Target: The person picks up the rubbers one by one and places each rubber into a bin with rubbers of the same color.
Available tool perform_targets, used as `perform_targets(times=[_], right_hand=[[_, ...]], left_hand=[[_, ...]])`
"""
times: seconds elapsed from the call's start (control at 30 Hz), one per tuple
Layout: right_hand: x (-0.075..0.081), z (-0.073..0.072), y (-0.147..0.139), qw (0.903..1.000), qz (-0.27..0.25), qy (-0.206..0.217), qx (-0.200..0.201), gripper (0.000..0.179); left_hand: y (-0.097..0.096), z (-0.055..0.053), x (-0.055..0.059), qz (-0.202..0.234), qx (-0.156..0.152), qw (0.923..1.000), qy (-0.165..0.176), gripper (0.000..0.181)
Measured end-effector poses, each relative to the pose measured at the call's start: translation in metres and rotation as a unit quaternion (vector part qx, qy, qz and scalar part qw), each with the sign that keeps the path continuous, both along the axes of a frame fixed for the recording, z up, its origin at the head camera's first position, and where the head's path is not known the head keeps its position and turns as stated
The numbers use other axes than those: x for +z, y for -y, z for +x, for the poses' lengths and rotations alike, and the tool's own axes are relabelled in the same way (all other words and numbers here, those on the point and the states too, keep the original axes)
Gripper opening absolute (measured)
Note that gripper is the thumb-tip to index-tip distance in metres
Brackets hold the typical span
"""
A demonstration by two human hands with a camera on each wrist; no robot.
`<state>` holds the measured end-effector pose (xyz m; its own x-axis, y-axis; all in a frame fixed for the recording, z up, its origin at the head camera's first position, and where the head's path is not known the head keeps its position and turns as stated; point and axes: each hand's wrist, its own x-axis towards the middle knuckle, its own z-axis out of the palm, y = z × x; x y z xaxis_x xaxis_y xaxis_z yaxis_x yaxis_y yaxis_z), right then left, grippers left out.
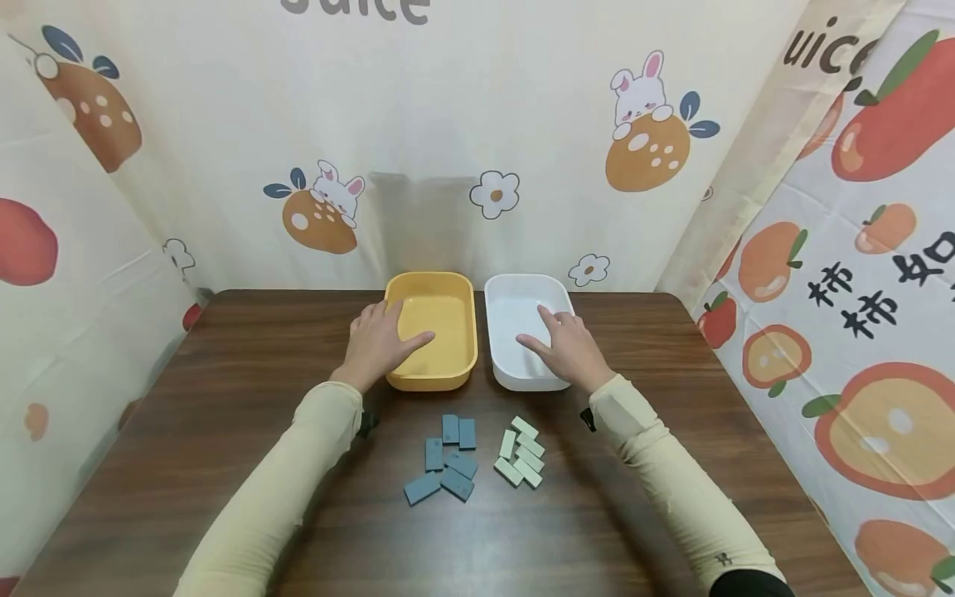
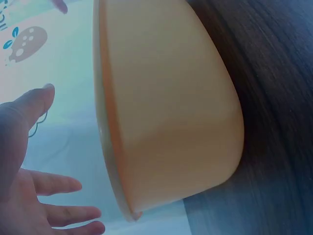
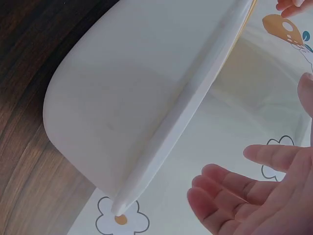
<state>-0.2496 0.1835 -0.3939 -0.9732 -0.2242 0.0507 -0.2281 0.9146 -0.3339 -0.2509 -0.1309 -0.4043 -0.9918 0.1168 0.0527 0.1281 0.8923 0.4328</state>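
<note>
My left hand (image 1: 375,344) is over the left rim of a yellow plastic bin (image 1: 440,307), fingers spread and thumb reaching across its inside. In the left wrist view, those fingers (image 2: 73,213) are loosely extended beside the bin's rim, holding nothing. Over the right side of a white plastic bin (image 1: 518,311) my right hand (image 1: 570,350) hovers with thumb and fingers apart. The right wrist view has this palm with relaxed, slightly bent fingers (image 3: 230,186), away from the white wall. Both bins stand side by side, nothing inside them.
Several blue-grey rectangular blocks (image 1: 433,454) lie loosely grouped in front of the yellow bin. To their right are several pale green blocks (image 1: 529,458). A printed curtain (image 1: 440,207) hangs behind the dark wooden table (image 1: 358,531) and along its sides.
</note>
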Motion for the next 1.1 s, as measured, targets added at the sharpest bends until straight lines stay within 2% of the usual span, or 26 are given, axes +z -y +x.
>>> perform_targets(times=[0.37,0.57,0.83,1.1], right_hand=[[-0.002,0.011,-0.003,0.9997,-0.002,-0.025,0.006,0.073],[-0.001,0.016,-0.005,0.9989,-0.007,-0.034,0.031,0.068],[-0.006,0.021,-0.011,0.9962,-0.033,-0.057,0.058,0.052],[-0.010,0.022,-0.015,0.9932,-0.041,-0.070,0.084,0.041]], left_hand=[[0.007,0.003,-0.007,0.008,0.016,0.9998,-0.001,0.087],[0.012,0.004,-0.009,0.008,0.025,0.9996,0.002,0.083],[0.014,0.005,-0.012,0.015,0.035,0.9992,0.012,0.078],[0.018,0.005,-0.018,0.015,0.041,0.9991,0.003,0.075]])
